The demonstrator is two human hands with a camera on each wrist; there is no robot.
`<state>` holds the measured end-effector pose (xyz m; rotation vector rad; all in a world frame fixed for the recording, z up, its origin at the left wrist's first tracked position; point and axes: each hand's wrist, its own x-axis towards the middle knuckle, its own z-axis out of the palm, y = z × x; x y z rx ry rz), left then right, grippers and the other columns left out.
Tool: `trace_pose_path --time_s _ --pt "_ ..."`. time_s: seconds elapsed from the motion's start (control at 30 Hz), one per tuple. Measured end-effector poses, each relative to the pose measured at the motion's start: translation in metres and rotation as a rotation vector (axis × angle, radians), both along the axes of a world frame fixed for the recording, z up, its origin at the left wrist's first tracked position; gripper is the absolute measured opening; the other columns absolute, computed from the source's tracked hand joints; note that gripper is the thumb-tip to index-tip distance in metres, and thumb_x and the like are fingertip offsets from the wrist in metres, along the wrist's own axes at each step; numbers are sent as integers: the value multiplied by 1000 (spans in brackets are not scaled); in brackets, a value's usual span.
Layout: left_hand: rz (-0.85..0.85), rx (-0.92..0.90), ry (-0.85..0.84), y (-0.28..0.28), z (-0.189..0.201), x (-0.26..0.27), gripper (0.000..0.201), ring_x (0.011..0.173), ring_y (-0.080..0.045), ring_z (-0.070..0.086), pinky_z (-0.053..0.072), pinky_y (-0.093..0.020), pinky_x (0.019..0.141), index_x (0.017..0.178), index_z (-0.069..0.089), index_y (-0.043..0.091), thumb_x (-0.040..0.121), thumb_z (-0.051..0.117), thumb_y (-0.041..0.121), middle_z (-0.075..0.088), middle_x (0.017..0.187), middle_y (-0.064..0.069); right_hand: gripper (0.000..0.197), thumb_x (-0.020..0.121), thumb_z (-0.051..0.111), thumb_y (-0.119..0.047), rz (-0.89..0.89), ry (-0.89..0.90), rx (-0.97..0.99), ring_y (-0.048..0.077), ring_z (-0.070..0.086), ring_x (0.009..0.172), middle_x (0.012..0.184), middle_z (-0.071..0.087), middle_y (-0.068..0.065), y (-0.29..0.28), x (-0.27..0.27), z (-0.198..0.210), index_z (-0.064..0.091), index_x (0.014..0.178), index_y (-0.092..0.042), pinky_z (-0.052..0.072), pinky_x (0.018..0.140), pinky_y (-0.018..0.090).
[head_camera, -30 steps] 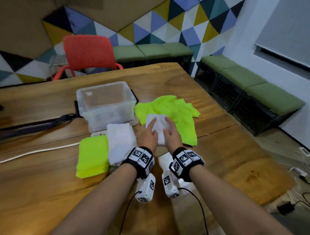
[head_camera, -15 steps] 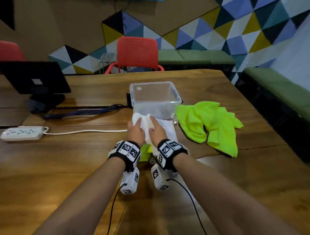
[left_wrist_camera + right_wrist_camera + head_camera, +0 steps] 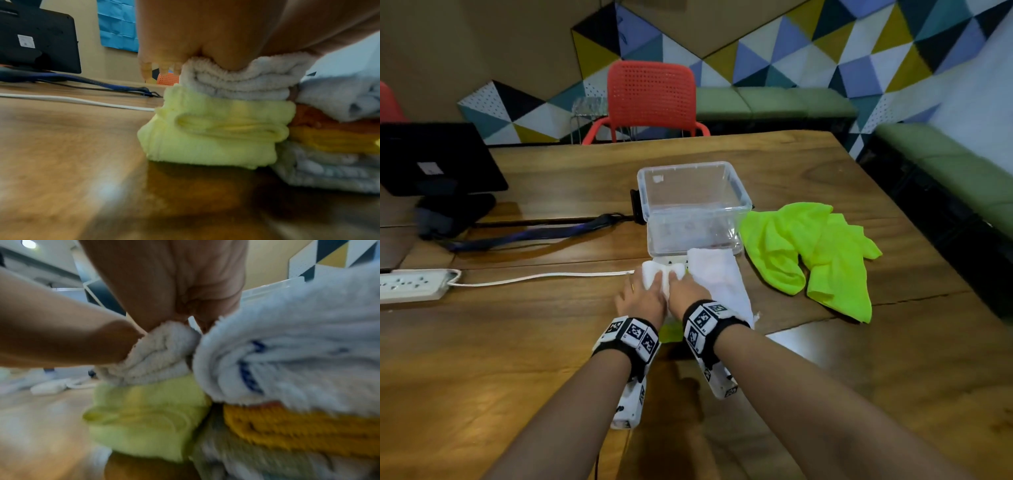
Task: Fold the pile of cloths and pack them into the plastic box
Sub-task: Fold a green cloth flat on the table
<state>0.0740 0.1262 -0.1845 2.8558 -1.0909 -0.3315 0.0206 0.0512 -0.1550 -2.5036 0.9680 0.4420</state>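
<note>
A small folded white cloth (image 3: pixel 662 272) lies on a folded yellow-green cloth (image 3: pixel 671 333) in front of the clear plastic box (image 3: pixel 693 171). My left hand (image 3: pixel 640 296) and right hand (image 3: pixel 686 291) hold it from either side. In the left wrist view the thumb of my left hand (image 3: pixel 185 53) dents the white cloth (image 3: pixel 236 84) above the yellow-green cloth (image 3: pixel 216 138). In the right wrist view my right hand (image 3: pixel 185 305) bunches the white cloth (image 3: pixel 160 360). A larger folded white cloth (image 3: pixel 719 281) tops a stack beside it. An unfolded neon green cloth (image 3: pixel 815 253) lies to the right.
A power strip (image 3: pixel 410 284) and its white cable (image 3: pixel 534 277) lie to the left, with a black monitor (image 3: pixel 438 161) and a dark strap (image 3: pixel 534 233) behind. A red chair (image 3: pixel 650 92) stands at the table's far edge. Green benches (image 3: pixel 945 164) line the right.
Both hands carried the small white cloth leftward, away from over the neon green cloth, and lowered it onto the folded yellow-green cloth. My head turned left.
</note>
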Motion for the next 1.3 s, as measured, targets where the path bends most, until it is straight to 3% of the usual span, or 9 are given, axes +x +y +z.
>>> trace_pose_path --time_s 0.17,0.33,0.57,0.67,0.87,1.0,1.17,1.23,1.3 --pt "60 -46 -41 -14 36 10 43 134 -27 27 25 -42 107 134 46 29 92 41 33 33 144 -8 41 97 36 -22 67 -181 -98 29 55 114 128 57 12 -26 -17 32 42 137 -17 44 94 37" --pt "-45 -208 -48 -44 55 -13 39 132 -23 31 25 -40 106 129 51 25 90 45 24 37 142 -3 34 95 38 -17 -113 -318 -123 31 56 113 126 58 12 -68 -73 58 50 127 -18 45 88 37" --pt "-677 -164 7 -120 35 -124 35 125 -22 45 37 -33 98 125 56 22 93 42 28 50 132 0 35 96 36 -15 -375 19 -88 32 52 117 131 48 13 -128 -174 19 54 126 -12 44 94 40" --pt "-715 -24 112 -145 14 -169 33 120 -27 51 42 -36 95 121 58 19 97 38 27 54 127 -5 37 94 43 -17 -412 142 -72 32 40 125 137 38 12 -140 -213 -3 52 130 -16 41 100 41" --pt "-643 129 165 -197 -26 -185 55 139 -24 27 36 -39 108 145 25 18 93 43 16 21 153 -5 39 95 39 -19 -293 144 -88 30 19 140 157 12 4 -172 -258 -32 56 129 -28 25 111 39" --pt "-606 172 176 -224 -39 -186 68 145 -23 14 29 -39 113 151 2 22 96 43 27 3 159 -3 44 97 31 -13 -260 93 -61 27 25 139 155 23 1 -185 -268 -46 43 138 -24 29 109 41" --pt "-374 23 289 -255 -38 -180 53 132 -29 37 37 -41 104 147 19 16 96 34 25 31 147 -10 28 90 48 -19 -223 44 163 34 58 97 104 64 17 -181 -274 -29 67 105 -6 45 76 34" --pt "-334 47 268 -260 -38 -177 47 129 -31 38 37 -43 104 141 32 15 98 28 35 36 144 -13 21 84 61 -23 -148 167 477 23 55 67 73 61 11 -173 -276 -19 70 88 -5 41 59 29" --pt "-300 109 253 -255 -41 -176 54 136 -31 30 32 -44 109 140 33 17 97 27 47 30 148 -12 16 82 62 -24 -131 193 725 11 49 57 66 57 4 -166 -280 -18 69 82 -9 41 58 25"
